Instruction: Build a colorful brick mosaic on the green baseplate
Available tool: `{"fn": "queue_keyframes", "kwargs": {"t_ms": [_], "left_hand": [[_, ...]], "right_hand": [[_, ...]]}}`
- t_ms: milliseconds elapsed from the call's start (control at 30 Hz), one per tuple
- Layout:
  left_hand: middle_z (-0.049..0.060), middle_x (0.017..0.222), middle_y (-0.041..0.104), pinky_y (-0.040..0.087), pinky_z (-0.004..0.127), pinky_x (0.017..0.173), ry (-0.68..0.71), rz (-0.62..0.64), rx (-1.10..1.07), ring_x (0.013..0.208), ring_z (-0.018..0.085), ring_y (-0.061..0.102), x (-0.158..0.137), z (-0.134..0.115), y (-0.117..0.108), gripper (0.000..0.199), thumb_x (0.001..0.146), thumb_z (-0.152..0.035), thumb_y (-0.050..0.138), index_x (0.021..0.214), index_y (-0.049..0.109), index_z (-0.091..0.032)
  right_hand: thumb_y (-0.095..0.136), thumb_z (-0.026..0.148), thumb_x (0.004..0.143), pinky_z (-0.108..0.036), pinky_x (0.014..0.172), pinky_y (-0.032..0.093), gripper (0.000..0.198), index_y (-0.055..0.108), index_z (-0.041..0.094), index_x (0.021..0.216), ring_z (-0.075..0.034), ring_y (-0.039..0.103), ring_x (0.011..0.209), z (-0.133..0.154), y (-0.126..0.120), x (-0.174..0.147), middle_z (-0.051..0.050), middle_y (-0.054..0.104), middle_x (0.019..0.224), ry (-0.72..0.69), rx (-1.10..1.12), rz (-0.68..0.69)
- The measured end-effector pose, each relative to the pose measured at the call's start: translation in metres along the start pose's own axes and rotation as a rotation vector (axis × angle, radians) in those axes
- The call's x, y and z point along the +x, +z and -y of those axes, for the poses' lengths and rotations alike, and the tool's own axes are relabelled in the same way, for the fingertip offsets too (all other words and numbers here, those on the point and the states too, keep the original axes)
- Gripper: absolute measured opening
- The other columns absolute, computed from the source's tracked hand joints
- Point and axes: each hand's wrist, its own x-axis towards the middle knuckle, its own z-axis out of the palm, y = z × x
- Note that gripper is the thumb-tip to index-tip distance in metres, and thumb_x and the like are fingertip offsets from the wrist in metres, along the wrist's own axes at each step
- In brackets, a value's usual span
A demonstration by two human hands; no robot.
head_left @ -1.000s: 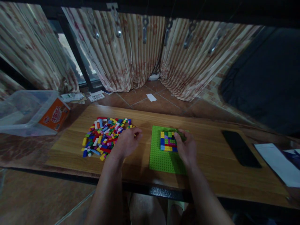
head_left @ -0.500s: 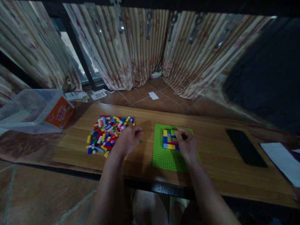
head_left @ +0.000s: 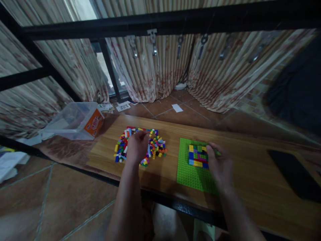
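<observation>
My left hand (head_left: 137,146) hovers over a pile of small multicoloured toy bricks (head_left: 157,147), its fingertips pinched together; whatever they hold, if anything, is too small to make out. At the right edge of a low square build of coloured bricks (head_left: 198,163) is my right hand (head_left: 221,165), thumb and fingers curled toward each other. What lies between those fingers is hidden. The build sits on a green studded baseplate (head_left: 187,179), whose right side my right hand and wrist partly cover. Blue, yellow, red and purple bricks show in the build.
All this lies on a wooden table (head_left: 160,177). A black flat slab (head_left: 293,174) rests at its right. Left of the pile stands a clear plastic bin (head_left: 72,124) with an orange label. Overhead runs a dark bar (head_left: 170,26) with metal clips hanging below it.
My left hand has moved left from beside the pile to over it. My right hand stays at the build's right side, drawn slightly outward. The view has turned left.
</observation>
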Motion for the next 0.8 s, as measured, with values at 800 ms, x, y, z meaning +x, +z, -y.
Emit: {"fn": "queue_keyframes", "kwargs": {"t_ms": [800], "left_hand": [[0.0,0.073,0.068,0.045,0.02,0.06,-0.027,0.023,-0.184,0.069,0.013,0.059,0.004,0.0,-0.003,0.022,0.078,-0.027,0.056,0.088,0.07,-0.013]], "right_hand": [[0.058,0.025,0.085,-0.045,0.091,0.042,0.016,0.069,0.023,0.097,-0.028,0.048,0.106,0.075,0.083,-0.071,-0.008,0.061,0.111,-0.492,-0.174,0.405]]}}
